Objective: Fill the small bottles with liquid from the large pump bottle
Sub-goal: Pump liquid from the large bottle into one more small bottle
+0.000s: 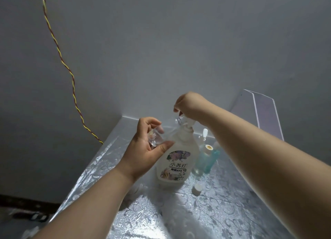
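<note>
Small bottle [156, 140] in left hand [144, 153]

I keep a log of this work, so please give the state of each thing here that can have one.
left hand, holds the small clear bottle.
small clear bottle, lifted beside the large pump bottle; fill unclear.
right hand, fingers curled over the pump head.
large pump bottle, upright on the table.
nearer blue bottle, upright, uncapped.
white cap, off, lying on the table.
</note>
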{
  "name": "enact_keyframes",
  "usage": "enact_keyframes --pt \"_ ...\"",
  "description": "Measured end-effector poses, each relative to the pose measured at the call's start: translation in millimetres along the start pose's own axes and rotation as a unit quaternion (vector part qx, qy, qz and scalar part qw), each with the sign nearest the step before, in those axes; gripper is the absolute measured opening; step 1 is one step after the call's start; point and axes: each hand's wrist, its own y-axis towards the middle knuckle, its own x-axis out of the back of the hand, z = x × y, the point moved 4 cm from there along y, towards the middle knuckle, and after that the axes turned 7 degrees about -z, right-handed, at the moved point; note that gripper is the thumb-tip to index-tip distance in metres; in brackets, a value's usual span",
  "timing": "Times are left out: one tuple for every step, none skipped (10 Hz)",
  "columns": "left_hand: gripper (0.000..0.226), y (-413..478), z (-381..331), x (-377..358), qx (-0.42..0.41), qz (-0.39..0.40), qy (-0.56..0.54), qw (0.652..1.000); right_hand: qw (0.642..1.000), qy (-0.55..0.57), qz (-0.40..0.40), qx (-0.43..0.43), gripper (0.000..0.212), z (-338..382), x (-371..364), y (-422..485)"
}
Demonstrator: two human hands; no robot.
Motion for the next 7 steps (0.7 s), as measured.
enact_keyframes --pt "0.045 0 1 1 0.001 -0.005 0.007 1.0 1.0 0.017 0.015 -0.005 0.031 9 5 -10" --pt "0.044 2 3 1 -0.003 -0.013 0.003 1.0 0.993 -0.054 0.091 -0.049 0.035 8 -4 -6" --pt "0.043 1 4 0 0.001 -0.018 -0.011 1.0 0.987 -0.125 0.098 -0.013 0.036 9 -8 -4" --pt "0.045 1 6 2 -0.004 -0.021 -0.002 1.0 0.983 -0.157 0.09 0.005 0.036 6 -12 -4" --pt "0.044 1 5 2 -0.008 -0.022 0.0 1.0 0.992 -0.111 0.06 0.006 0.034 2 -9 -7" --pt "0.043 2 0 2 -0.021 -0.025 0.003 0.999 1.0 -0.029 0.007 -0.004 0.033 0 -1 -6" --pt "0.041 2 -1 3 -0.025 -0.03 0.001 0.999 0.999 0.014 0.011 -0.039 0.033 5 2 -7"
